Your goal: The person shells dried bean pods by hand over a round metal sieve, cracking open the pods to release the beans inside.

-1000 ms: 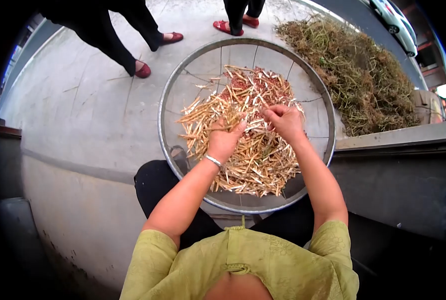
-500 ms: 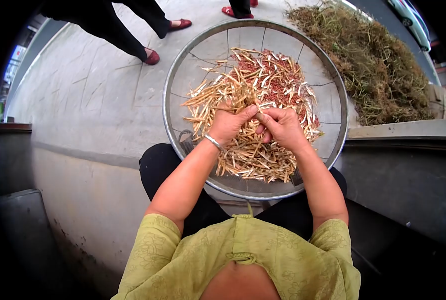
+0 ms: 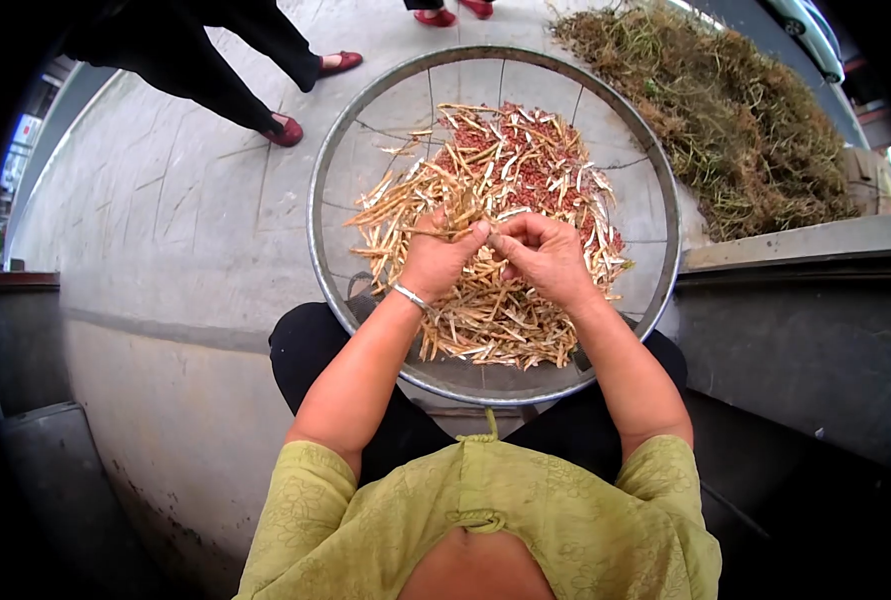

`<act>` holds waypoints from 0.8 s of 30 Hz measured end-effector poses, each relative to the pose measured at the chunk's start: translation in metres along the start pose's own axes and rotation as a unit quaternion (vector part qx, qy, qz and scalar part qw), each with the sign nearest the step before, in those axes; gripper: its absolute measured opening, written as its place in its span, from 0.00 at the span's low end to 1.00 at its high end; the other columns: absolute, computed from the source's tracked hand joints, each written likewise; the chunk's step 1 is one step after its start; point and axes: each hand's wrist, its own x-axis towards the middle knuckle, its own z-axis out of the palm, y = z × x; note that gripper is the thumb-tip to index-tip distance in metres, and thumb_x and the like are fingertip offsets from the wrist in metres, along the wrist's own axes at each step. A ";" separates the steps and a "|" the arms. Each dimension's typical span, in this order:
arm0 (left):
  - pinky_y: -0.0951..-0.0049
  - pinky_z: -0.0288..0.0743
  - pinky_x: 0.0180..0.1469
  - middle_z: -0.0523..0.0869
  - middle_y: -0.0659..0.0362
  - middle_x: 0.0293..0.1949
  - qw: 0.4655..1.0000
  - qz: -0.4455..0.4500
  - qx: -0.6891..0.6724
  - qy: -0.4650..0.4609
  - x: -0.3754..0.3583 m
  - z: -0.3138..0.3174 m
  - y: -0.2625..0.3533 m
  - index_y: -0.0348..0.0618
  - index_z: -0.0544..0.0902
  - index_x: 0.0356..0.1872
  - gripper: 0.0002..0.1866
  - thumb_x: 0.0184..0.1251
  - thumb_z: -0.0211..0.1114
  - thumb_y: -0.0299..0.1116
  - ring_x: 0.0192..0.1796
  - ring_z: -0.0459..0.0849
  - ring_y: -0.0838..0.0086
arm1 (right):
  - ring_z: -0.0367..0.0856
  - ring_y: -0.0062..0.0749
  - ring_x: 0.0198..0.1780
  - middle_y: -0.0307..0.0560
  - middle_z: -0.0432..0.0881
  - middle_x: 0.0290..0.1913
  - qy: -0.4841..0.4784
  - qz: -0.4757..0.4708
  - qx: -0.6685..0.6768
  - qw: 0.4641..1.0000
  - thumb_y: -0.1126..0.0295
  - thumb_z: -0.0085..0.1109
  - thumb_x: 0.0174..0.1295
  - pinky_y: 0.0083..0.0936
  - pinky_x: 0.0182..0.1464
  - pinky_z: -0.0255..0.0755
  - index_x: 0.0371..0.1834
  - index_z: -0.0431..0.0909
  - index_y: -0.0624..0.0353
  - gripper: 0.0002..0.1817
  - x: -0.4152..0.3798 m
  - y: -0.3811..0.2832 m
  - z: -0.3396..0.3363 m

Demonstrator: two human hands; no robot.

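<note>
My left hand (image 3: 440, 260), a metal bangle at its wrist, is closed around a small bunch of dry bean pods (image 3: 456, 215). Beside it, my right hand (image 3: 546, 258) has thumb and forefinger pinched together close to the left thumb tip; a pod end seems to be between them, too small to make out clearly. Both hands are above a wide round sieve (image 3: 315, 215) with a metal rim, resting on my lap. Straw-coloured pods (image 3: 501, 325) are heaped in its near and left parts. Reddish beans (image 3: 541, 165) lie among split pods toward the far side.
A large heap of dried plants (image 3: 726, 130) lies on the ground beyond the sieve to the right. Two people stand ahead, seen by dark trousers (image 3: 216, 60) and red shoes (image 3: 286, 130). A low ledge (image 3: 806, 242) runs along the right. A car (image 3: 814, 35) is at the far right.
My hands have drawn slightly apart, the right fingertips moving off the left thumb. The whole view has shifted a little, so the sieve appears further left.
</note>
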 end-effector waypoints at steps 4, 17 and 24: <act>0.81 0.72 0.34 0.80 0.66 0.29 0.998 -0.034 -0.053 -0.003 -0.002 0.004 0.002 0.41 0.78 0.37 0.07 0.59 0.64 0.29 0.30 0.75 0.84 | 0.77 0.17 0.20 0.38 0.77 0.20 -0.021 0.013 -0.026 0.999 0.73 0.57 0.58 0.14 0.20 0.71 0.26 0.72 0.63 0.07 0.001 0.004 0.004; 0.77 0.74 0.39 0.81 0.60 0.35 0.975 -0.130 -0.175 0.029 -0.001 0.013 -0.028 0.41 0.73 0.50 0.16 0.64 0.60 0.33 0.37 0.77 0.79 | 0.71 0.38 0.54 0.60 0.70 0.54 0.023 -0.044 0.007 0.999 0.64 0.62 0.55 0.31 0.55 0.67 0.66 0.52 0.62 0.39 0.000 0.008 0.040; 0.74 0.72 0.48 0.78 0.59 0.41 0.988 0.040 0.151 -0.017 -0.003 0.013 -0.043 0.38 0.65 0.53 0.18 0.64 0.56 0.31 0.43 0.77 0.73 | 0.72 0.33 0.53 0.52 0.71 0.54 0.006 0.002 0.163 0.987 0.63 0.66 0.53 0.29 0.55 0.67 0.65 0.53 0.58 0.39 -0.002 0.018 0.047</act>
